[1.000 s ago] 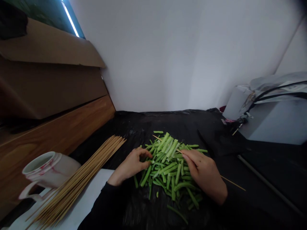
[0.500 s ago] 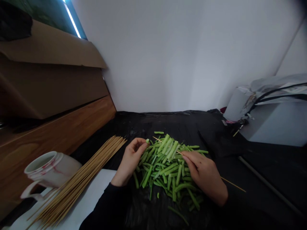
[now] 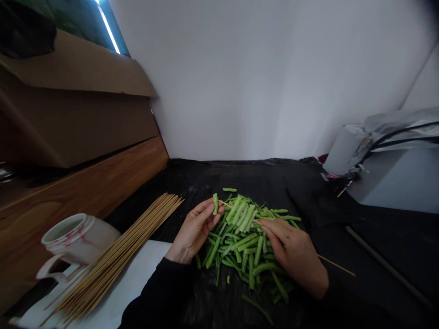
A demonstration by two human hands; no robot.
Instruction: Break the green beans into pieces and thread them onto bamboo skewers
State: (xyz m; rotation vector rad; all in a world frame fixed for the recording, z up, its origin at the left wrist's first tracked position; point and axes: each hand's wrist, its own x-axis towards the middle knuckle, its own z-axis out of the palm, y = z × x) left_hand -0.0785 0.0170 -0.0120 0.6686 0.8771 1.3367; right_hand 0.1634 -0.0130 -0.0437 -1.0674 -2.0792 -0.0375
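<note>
Between the thumb and fingers of my left hand (image 3: pixel 196 227) is a short cut piece of green bean (image 3: pixel 215 204), held upright at the tip of a thin wooden skewer (image 3: pixel 334 265). Whether the tip has gone into that piece, I cannot tell. My right hand (image 3: pixel 295 250) is closed around the skewer, whose blunt end sticks out past the wrist. Several bean pieces (image 3: pixel 242 213) are threaded side by side on the skewer in front of the right fingertips. Below both hands lies a loose heap of cut green beans (image 3: pixel 247 249).
A bundle of wooden skewers (image 3: pixel 118 256) lies at the left over white paper (image 3: pixel 151 256), beside a tipped white mug (image 3: pixel 80 240). A cardboard box (image 3: pixel 92 123) stands behind on the left. Black plastic (image 3: pixel 219 171) covers the table. A pale container (image 3: pixel 398 176) stands at right.
My left hand has moved slightly right and turned, bringing its bean piece upright against the skewer's tip. My right hand keeps its hold on the skewer. The whole view has shifted slightly.
</note>
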